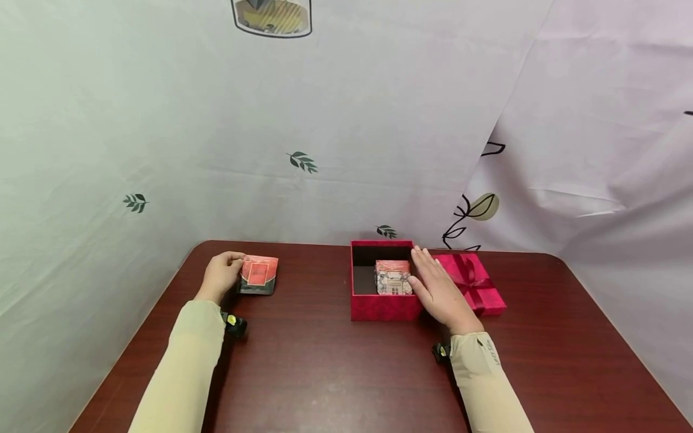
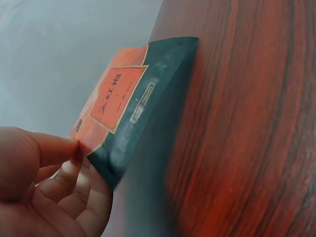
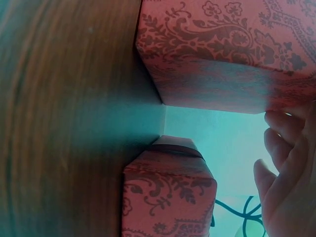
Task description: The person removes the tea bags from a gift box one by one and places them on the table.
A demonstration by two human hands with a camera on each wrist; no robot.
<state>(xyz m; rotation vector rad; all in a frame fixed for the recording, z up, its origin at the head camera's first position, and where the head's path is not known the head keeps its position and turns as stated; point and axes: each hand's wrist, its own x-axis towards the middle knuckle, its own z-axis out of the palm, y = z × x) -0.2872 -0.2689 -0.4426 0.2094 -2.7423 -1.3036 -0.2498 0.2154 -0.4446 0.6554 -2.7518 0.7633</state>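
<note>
My left hand [image 1: 221, 276] pinches a corner of a flat packet [image 1: 258, 274], orange-red above and dark green below, at the table's left side. In the left wrist view the packet [image 2: 118, 103] is tilted up, thumb and finger on its corner. My right hand [image 1: 444, 296] rests with straight fingers on the right rim of an open red box [image 1: 383, 307]. Inside that box, toward its right side, stand several patterned packets [image 1: 394, 281]. The right wrist view shows the red floral box side [image 3: 222, 39] beside my right fingers [image 3: 284, 148].
Right of the box lies its red lid [image 1: 482, 288] with a dark red ribbon bow, partly behind my right hand. Everything stands on a reddish-brown wooden table [image 1: 325, 373]. A pale cloth [image 1: 346, 120] with leaf prints hangs behind the table's far edge.
</note>
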